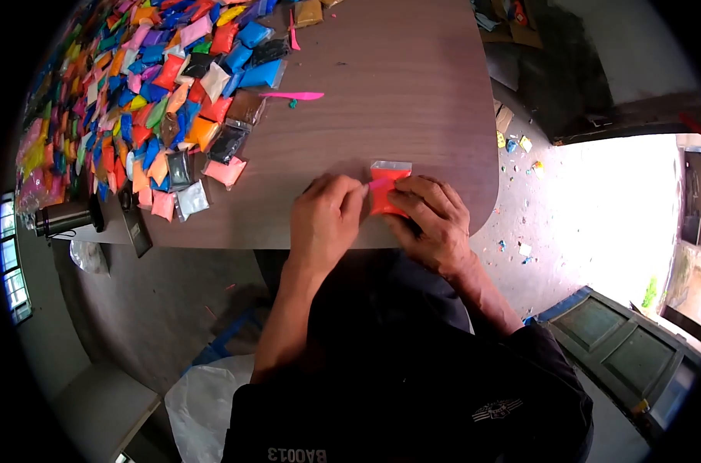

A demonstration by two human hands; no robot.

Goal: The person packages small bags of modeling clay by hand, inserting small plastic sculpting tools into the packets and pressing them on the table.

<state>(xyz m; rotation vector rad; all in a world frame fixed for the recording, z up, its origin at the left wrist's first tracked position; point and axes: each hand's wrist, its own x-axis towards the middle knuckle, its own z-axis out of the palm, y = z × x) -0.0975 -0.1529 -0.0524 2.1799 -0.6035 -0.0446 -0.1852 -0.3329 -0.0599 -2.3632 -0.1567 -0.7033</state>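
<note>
A small clear bag of bright red-orange clay (384, 202) lies at the table's front edge, its pale top strip facing away from me. My right hand (435, 220) grips this bag from the right, with thumb and fingers closed on its side. From the left, my left hand (325, 218) is closed in a pinch. A thin pink strip (380, 184) sticks out of its fingertips and lies across the bag. Most of that strip is hidden, so its kind does not show.
A large heap of small colored clay bags (185, 100) covers the table's left side. Two pink plastic knives (296, 96) lie beside it. A dark cylindrical flask (65, 219) and a phone-like dark slab (137, 231) sit at the left front edge. Scraps (525, 250) litter the floor.
</note>
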